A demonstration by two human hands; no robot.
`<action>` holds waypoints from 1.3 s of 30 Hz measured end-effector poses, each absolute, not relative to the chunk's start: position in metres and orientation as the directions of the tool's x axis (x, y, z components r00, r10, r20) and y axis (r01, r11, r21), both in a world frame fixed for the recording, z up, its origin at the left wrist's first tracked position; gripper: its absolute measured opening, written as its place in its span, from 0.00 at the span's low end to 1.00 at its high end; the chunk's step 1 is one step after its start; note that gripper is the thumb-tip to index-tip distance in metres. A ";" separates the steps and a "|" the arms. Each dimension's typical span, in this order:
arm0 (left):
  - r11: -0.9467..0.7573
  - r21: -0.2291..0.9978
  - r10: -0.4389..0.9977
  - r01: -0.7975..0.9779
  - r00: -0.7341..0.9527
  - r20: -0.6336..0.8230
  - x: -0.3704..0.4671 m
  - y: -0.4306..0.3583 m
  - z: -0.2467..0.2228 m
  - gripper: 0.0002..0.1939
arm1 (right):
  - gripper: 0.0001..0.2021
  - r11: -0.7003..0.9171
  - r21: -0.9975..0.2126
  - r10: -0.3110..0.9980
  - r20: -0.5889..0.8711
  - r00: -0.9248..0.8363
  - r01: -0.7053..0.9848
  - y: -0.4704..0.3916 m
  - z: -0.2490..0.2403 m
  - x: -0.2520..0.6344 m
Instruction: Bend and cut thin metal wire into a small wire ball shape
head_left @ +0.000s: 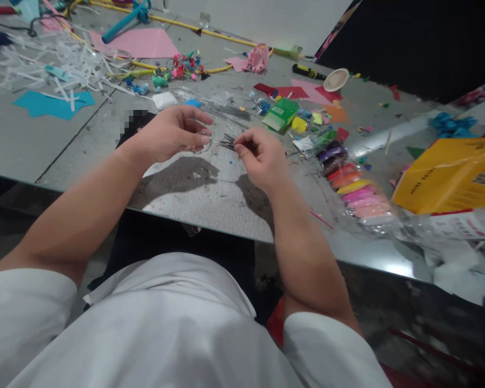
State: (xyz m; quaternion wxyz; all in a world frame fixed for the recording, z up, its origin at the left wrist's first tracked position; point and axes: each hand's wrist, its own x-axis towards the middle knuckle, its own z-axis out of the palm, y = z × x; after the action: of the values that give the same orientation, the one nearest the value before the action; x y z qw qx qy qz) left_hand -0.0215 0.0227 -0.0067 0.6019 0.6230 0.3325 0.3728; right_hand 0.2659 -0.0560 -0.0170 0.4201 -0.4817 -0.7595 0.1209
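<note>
Over the grey table (178, 196), my left hand (167, 133) holds a thin silvery wire loop (202, 141) between thumb and fingers. Facing it, my right hand (262, 156) is closed on several thin dark pieces (227, 143), which point toward the wire loop; whether they are wires or the tips of a small tool is too blurred to tell. A narrow gap lies between the two hands. Behind them, thin clear or silvery strands (214, 99) lie on the table. A tiny blue bit (230, 162) sits below the gap.
White paper strips (60, 67) and blue paper (54, 104) lie at left. Farther back are pink paper (139, 43) and a yellow hoop (178, 22). A green box (280, 114), colored clay packs (359, 194) and a yellow packet (448, 175) are at right.
</note>
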 end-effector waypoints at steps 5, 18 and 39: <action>-0.003 0.995 0.850 -0.099 0.525 0.054 -0.023 0.024 -0.009 0.18 | 0.03 0.482 -0.668 0.858 0.491 -0.151 0.566 -0.058 -0.016 0.264; 0.021 1.000 0.784 -0.021 0.621 -0.003 -0.026 0.014 0.005 0.15 | 0.23 0.432 -0.873 0.886 0.458 0.076 0.224 -0.048 -0.030 0.248; -0.103 0.991 0.757 0.083 0.653 0.024 -0.028 0.009 0.011 0.27 | 0.21 0.409 -0.911 0.909 0.412 0.058 0.060 -0.072 -0.012 0.239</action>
State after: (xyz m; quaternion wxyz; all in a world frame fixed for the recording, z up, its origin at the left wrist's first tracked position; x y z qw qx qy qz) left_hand -0.0280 0.0092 0.0109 0.5960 0.6866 0.3057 0.2827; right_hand 0.2390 -0.0722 -0.0116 0.5991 -0.4122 -0.5877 0.3546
